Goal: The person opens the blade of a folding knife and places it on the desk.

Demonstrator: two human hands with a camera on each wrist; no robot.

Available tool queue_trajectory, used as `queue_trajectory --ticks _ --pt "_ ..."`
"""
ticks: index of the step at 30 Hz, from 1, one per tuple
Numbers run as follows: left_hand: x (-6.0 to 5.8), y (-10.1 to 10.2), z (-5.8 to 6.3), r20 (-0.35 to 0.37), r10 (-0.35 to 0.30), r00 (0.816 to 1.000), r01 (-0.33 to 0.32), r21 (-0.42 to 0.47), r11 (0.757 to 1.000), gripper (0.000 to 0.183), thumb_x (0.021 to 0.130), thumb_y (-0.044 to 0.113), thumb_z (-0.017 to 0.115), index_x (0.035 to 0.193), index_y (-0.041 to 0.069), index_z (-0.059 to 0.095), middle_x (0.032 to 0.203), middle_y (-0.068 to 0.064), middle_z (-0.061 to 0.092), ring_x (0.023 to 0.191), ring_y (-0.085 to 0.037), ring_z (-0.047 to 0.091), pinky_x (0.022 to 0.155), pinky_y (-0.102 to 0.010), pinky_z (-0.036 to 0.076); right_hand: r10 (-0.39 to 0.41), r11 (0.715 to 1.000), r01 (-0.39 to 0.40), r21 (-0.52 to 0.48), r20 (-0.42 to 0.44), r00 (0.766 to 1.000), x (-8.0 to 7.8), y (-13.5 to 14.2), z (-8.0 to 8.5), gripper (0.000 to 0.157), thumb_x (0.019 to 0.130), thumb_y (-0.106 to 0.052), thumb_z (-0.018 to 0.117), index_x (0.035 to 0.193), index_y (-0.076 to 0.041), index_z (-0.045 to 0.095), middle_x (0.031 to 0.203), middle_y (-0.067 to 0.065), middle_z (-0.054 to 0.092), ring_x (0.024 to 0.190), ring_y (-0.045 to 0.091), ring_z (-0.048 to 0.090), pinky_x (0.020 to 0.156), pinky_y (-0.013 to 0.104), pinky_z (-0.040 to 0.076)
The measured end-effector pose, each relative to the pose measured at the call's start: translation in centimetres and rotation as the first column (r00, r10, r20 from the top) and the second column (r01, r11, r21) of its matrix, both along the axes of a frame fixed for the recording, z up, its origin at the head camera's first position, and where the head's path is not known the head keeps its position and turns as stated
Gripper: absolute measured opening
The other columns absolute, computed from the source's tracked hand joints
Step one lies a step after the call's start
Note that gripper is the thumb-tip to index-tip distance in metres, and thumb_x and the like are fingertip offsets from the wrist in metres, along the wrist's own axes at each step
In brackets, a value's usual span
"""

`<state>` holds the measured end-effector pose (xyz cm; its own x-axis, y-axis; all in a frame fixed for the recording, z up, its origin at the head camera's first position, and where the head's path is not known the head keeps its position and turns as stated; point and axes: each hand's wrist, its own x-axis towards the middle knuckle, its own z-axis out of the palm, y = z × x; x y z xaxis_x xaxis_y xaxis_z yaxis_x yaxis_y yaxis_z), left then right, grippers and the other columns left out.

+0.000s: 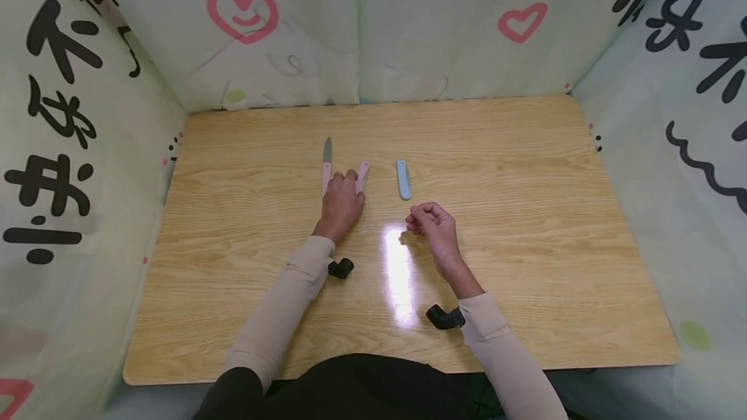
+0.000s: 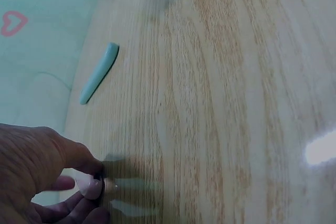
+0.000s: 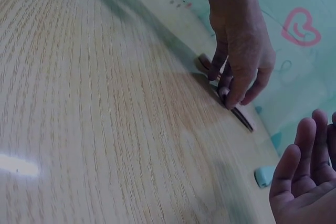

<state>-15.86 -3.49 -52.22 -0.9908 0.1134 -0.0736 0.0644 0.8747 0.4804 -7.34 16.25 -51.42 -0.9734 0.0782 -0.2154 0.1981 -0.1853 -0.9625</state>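
Toward the back of the table lies a knife (image 1: 327,151) with a pink handle, its grey blade pointing away. My left hand (image 1: 342,203) reaches down beside it, with its fingers over a second pink-handled knife (image 1: 362,175) that shows a narrow grey strip along its side. In the left wrist view, thumb and fingers pinch around the near pink end (image 2: 92,187) at the table top. My right hand (image 1: 434,232) hovers over the table with loosely bent fingers and holds nothing. Just beyond it lies a light-blue handle piece (image 1: 403,180), with no blade showing.
The wooden table (image 1: 525,212) has pale patterned cloth (image 1: 432,31) hanging along its back and sides. Light glares off the table between my forearms. Black wrist cameras (image 1: 446,317) jut inward from both sleeves.
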Motion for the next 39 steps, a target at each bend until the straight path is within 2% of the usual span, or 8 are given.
queue_trajectory --ticks 5,12,20,24,29,34,36,39 --pt "0.0 0.1 0.1 0.033 0.024 0.999 -0.025 0.016 1.000 0.035 0.097 0.008 0.061 0.127 -0.010 0.055 0.110 -0.023 0.057 0.094 -0.031 0.056 0.079 -0.042 0.055 0.008 1.000 -0.009 0.006 0.016 1.000 0.1 0.1 0.0 0.012 0.103 -0.013 0.062 0.099 -0.001 0.059 0.085 0.003 0.069 0.075 0.013 0.066 0.077 0.032 0.056" --pt "-0.1 -0.1 0.0 0.069 0.061 0.996 -0.070 0.131 0.989 0.031 0.094 0.000 0.062 0.123 -0.012 0.061 0.107 -0.022 0.055 0.093 -0.033 0.056 0.084 -0.045 0.052 0.018 1.000 -0.018 -0.001 0.039 0.999 0.0 0.2 -0.1 0.012 0.103 -0.012 0.063 0.097 -0.002 0.059 0.084 0.003 0.070 0.074 0.012 0.066 0.077 0.031 0.056" --pt "-0.1 -0.3 -0.1 0.057 0.061 0.997 -0.072 0.222 0.972 0.028 0.102 0.008 0.059 0.123 -0.010 0.063 0.104 -0.020 0.060 0.091 -0.031 0.060 0.080 -0.045 0.052 0.033 0.999 -0.034 0.010 0.045 0.998 0.1 0.1 0.0 0.013 0.103 -0.014 0.063 0.098 -0.002 0.060 0.085 0.003 0.069 0.076 0.013 0.066 0.077 0.031 0.055" --pt "0.1 -0.3 0.1 0.044 0.090 0.995 -0.099 0.288 0.952 0.028 0.103 0.012 0.059 0.123 -0.007 0.063 0.102 -0.017 0.060 0.087 -0.029 0.059 0.077 -0.043 0.052 0.042 0.999 -0.043 0.010 0.048 0.998 0.1 0.2 0.2 0.014 0.103 -0.015 0.063 0.099 -0.002 0.060 0.087 0.004 0.069 0.077 0.014 0.066 0.078 0.032 0.055" --pt "0.6 -0.4 0.9 0.026 0.107 0.994 -0.109 0.389 0.915 0.026 0.103 0.012 0.058 0.123 -0.005 0.060 0.101 -0.015 0.059 0.087 -0.027 0.057 0.075 -0.042 0.049 0.034 0.999 -0.035 0.035 0.034 0.999 -0.1 0.4 0.3 0.014 0.103 -0.015 0.063 0.099 -0.001 0.060 0.087 0.003 0.070 0.077 0.014 0.066 0.079 0.035 0.056" --pt "1.2 -0.6 1.7 0.006 0.113 0.994 -0.105 0.425 0.899 0.025 0.103 0.013 0.058 0.124 0.000 0.056 0.097 -0.013 0.058 0.084 -0.025 0.055 0.072 -0.039 0.045 0.020 0.997 -0.021 0.069 0.011 1.000 -0.4 0.6 0.5 0.014 0.102 -0.014 0.063 0.100 0.000 0.061 0.087 0.004 0.070 0.077 0.014 0.066 0.081 0.038 0.055" --pt "1.4 -0.7 2.0 0.001 0.117 0.993 -0.106 0.436 0.894 0.025 0.103 0.014 0.059 0.124 0.000 0.057 0.097 -0.012 0.059 0.083 -0.024 0.055 0.071 -0.037 0.045 0.030 0.996 -0.030 0.084 0.000 1.000 -0.5 0.5 0.5 0.016 0.102 -0.014 0.064 0.101 0.002 0.062 0.087 0.004 0.070 0.077 0.016 0.066 0.082 0.040 0.055" --pt "1.7 -0.6 2.3 -0.004 0.125 0.992 -0.108 0.476 0.873 0.024 0.103 0.014 0.060 0.122 0.000 0.061 0.096 -0.011 0.061 0.083 -0.023 0.057 0.069 -0.034 0.046 0.067 0.991 -0.062 0.118 -0.037 0.997 -0.6 0.5 0.5 0.026 0.102 -0.014 0.064 0.106 0.011 0.062 0.089 0.006 0.070 0.082 0.024 0.067 0.085 0.042 0.055"
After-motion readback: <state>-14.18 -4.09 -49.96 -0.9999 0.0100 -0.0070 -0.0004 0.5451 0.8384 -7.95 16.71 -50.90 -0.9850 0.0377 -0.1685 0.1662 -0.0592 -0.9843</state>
